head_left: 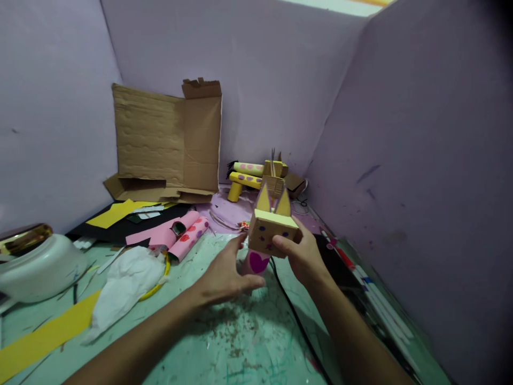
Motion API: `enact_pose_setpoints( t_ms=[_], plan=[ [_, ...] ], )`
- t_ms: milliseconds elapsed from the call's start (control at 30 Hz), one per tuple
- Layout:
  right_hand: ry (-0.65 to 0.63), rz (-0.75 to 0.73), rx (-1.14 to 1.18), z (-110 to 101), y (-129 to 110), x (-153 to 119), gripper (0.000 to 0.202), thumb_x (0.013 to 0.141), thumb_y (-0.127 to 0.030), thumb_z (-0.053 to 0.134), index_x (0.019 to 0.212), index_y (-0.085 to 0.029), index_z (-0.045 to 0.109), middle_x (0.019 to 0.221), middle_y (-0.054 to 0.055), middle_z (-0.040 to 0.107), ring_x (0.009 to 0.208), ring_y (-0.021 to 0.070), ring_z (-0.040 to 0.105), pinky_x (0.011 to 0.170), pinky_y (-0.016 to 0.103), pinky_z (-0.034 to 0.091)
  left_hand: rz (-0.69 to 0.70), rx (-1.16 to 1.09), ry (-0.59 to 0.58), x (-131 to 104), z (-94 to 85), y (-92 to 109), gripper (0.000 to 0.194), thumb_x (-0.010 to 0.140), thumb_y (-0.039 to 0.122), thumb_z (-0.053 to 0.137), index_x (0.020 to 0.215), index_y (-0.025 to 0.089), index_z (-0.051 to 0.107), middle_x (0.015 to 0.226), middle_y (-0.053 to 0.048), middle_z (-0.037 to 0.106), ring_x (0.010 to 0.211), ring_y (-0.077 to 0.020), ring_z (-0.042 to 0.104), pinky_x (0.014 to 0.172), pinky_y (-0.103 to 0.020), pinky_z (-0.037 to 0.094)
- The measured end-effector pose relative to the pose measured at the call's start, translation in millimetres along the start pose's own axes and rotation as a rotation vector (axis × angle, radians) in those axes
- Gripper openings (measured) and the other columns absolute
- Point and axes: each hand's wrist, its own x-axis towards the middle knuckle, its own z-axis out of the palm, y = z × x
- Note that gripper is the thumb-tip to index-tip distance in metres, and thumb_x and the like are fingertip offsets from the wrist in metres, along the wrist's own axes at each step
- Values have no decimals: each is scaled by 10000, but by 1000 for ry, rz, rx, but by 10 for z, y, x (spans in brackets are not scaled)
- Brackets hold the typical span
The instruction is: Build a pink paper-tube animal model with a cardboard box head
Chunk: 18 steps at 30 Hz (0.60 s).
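Note:
My right hand (pixel 302 248) grips a small cardboard animal head (pixel 260 235) by its side, the thumb lying across its front. Two pointed yellow ears stand on its top, and a face is drawn on the front. Directly below the head is a pink paper tube (pixel 258 262) with a magenta heart; whether the two are joined I cannot tell. At the left of the tube, my left hand (pixel 224 275) is spread, its thumb and fingers apart around the tube's side. Its fingertips are partly hidden, and any contact is unclear.
Yellow paper-tube animals (pixel 246 179) stand behind. Cardboard (pixel 160 139) leans on the back wall. Pink rolls (pixel 190 235), a crumpled white tissue (pixel 128 280), yellow strips (pixel 52 337) and a white pot (pixel 44 267) lie left. A black cable (pixel 294 313) crosses the table; pens (pixel 377 299) line the right.

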Motion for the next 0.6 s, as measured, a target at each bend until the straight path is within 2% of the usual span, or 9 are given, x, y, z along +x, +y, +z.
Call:
enact_pose_setpoints(
  t_ms=[100, 200, 267, 400, 600],
  plan=[
    [9, -8, 0, 11, 16, 7, 523, 572, -291, 798, 1053, -233, 601, 1005, 46, 680, 902, 243, 622, 769, 347, 496, -31, 1, -12, -24, -240, 45, 827, 634, 456, 703, 1345, 203, 364, 1391, -133, 420, 1248, -349, 392, 959, -474, 374],
    [5, -9, 13, 65, 25, -9, 579, 541, -254, 819, 1071, -250, 585, 1041, 38, 667, 953, 245, 614, 792, 348, 500, -62, -25, 46, -22, -382, 70, 870, 638, 479, 687, 1361, 149, 332, 1404, -176, 384, 1250, -343, 391, 952, -466, 386],
    [-40, 0, 14, 121, 40, -30, 636, 517, -233, 831, 1094, -250, 566, 1094, 46, 647, 1017, 263, 596, 842, 379, 492, -16, -24, 58, -16, -398, 81, 880, 624, 428, 716, 1364, 154, 325, 1395, -167, 396, 1235, -322, 414, 955, -443, 394],
    [-138, 2, -40, 219, 123, -70, 721, 500, -212, 838, 1145, -249, 518, 1160, 63, 605, 1098, 277, 555, 932, 435, 444, 63, -48, 43, 1, -356, 94, 788, 619, 288, 742, 1318, 198, 389, 1304, -115, 507, 1159, -282, 497, 946, -401, 414],
    [-201, -36, -170, 232, 220, -78, 767, 515, -216, 833, 1199, -242, 486, 1169, 75, 595, 1094, 274, 550, 944, 449, 435, -18, 28, 60, 57, -401, 62, 596, 612, 273, 739, 1152, 146, 521, 1096, -113, 617, 1010, -280, 578, 857, -404, 453]
  ],
)
